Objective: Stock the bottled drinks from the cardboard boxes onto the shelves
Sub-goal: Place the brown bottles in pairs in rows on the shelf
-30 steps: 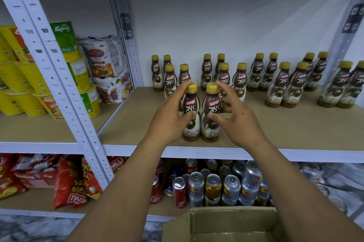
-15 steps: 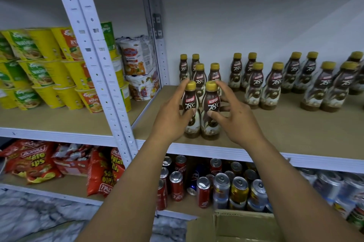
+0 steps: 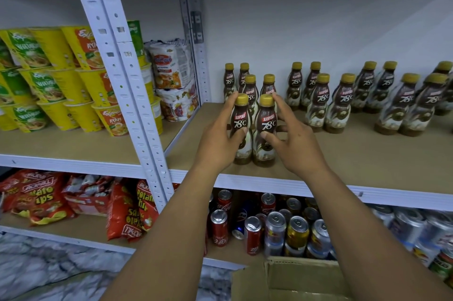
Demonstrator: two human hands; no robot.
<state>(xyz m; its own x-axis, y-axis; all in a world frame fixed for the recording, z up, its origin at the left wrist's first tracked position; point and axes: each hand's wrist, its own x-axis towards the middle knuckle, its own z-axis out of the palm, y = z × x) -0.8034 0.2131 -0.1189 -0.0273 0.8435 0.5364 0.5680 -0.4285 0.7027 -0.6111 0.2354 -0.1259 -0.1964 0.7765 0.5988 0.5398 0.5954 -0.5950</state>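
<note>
Two brown coffee bottles with yellow caps stand side by side near the front of the wooden shelf (image 3: 367, 161). My left hand (image 3: 218, 138) wraps the left bottle (image 3: 241, 129) and my right hand (image 3: 291, 141) wraps the right bottle (image 3: 266, 131). Both bottles are upright with their bases on the shelf. Behind them stand two more pairs of the same bottle (image 3: 250, 89), forming a column toward the wall. Further pairs of these bottles (image 3: 343, 102) line the shelf to the right. An open cardboard box (image 3: 294, 278) sits below, at the bottom edge of the view.
A white perforated upright (image 3: 127, 94) divides the shelving just left of my hands. Yellow noodle cups (image 3: 61, 80) and noodle packs (image 3: 171, 72) fill the left bay. Drink cans (image 3: 277, 229) and red chip bags (image 3: 130, 212) sit on the lower shelf. Marble floor (image 3: 49, 271) lies at lower left.
Both hands have pushed the two bottles back and left, close behind the pairs at the wall. The view has swung left, showing more of the noodle bay.
</note>
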